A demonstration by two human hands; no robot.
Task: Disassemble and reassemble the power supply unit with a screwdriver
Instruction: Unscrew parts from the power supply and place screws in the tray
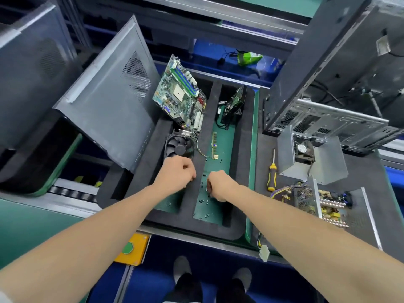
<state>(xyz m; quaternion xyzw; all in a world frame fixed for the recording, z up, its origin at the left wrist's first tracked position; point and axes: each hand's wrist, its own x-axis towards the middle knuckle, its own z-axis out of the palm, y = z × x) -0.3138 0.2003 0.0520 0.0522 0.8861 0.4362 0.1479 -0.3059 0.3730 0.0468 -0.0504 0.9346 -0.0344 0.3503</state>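
Curling down among the loose screws (205, 201), the right hand (218, 185) has bent fingers (whether they pinch one cannot be told). The left hand (177, 171) is likewise curled, its contents hidden, over the foam tray (240, 149). The screwdriver (272, 173) lies right of the tray, beside the opened power supply unit (306, 199).

No writing can be read anywhere. The round sticker (302, 148) on the small fan (306, 152) inside the metal cover (328, 165) carries print too small to make out. Faint marks along the edge of the grey side panel (143, 138) are blurred.
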